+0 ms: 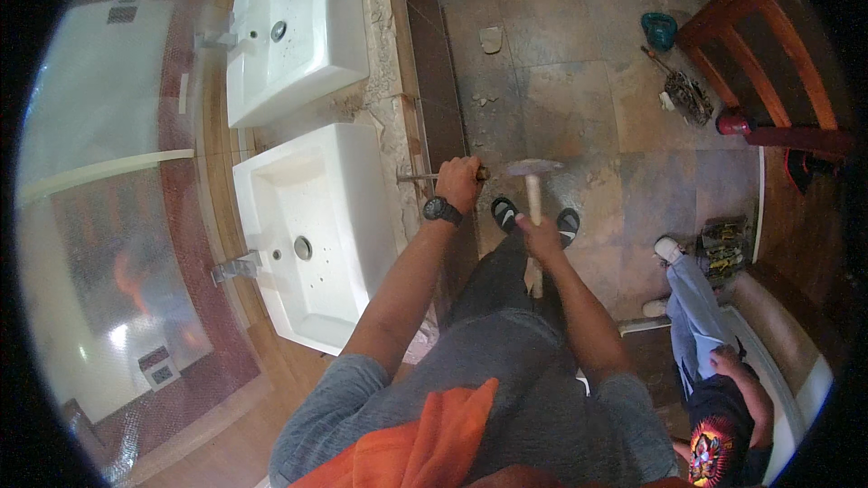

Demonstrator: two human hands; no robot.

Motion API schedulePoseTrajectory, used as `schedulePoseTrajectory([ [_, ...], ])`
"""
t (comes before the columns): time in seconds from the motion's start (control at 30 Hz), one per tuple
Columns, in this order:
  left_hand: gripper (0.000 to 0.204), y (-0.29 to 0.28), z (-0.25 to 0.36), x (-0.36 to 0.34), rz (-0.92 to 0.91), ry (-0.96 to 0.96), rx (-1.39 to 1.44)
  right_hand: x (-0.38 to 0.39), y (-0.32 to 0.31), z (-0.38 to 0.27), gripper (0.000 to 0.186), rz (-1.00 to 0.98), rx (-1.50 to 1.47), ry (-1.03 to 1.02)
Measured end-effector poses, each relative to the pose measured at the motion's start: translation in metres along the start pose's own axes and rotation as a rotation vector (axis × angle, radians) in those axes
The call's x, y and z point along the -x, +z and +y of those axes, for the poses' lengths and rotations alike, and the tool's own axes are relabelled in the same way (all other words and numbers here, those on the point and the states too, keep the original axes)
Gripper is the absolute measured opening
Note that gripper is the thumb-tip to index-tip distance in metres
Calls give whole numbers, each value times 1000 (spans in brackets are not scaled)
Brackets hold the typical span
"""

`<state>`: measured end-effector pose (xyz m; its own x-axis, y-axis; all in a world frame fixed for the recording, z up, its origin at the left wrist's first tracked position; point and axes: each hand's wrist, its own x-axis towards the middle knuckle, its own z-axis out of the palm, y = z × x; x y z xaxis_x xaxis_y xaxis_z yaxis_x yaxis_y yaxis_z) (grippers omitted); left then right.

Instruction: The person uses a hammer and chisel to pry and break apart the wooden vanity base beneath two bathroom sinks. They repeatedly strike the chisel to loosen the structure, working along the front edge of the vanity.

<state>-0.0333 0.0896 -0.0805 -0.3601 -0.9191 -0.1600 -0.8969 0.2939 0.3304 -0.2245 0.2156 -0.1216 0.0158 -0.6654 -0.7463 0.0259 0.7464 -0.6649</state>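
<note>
The left forearm [405, 280] extends forward and angles inward; the left hand [459, 183] is clenched, knuckles forward. The right forearm [586, 307] also angles inward, with the right hand [541, 237] closed, nearer the torso [497, 352]. The hands are apart. Both elbows are bent.

Bathroom with building work in progress.
Two white basins [349, 36] with chrome taps [238, 267] are standing on a bench [380, 32], its front edge showing rough, broken material; a mirror [127, 276] is reflecting light behind them; rubble [485, 101] is lying on the tiled floor [570, 113] beneath a hammer [534, 197].
</note>
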Motion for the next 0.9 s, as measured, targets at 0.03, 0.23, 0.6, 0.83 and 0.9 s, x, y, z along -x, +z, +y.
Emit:
schedulePoseTrajectory([
  [0.03, 15, -2, 2, -1, -17, -3, -13, -8, 0, 16, 40, -7, -284, 110],
  [0.23, 15, -3, 5, -2, -87, -33, -65, 13, 12, -5, 43, 38, 80, -69],
  [0.6, 14, -5, 7, -7, -172, -52, -136, -1, 14, 0, 47, 40, 94, 38],
  [0.83, 12, -2, 6, -6, -119, -31, -140, -3, 37, 25, 41, 78, 131, -104],
  [0.9, 12, -1, 5, -5, -142, -48, -151, 2, 12, 3, 40, 28, 63, -20],
])
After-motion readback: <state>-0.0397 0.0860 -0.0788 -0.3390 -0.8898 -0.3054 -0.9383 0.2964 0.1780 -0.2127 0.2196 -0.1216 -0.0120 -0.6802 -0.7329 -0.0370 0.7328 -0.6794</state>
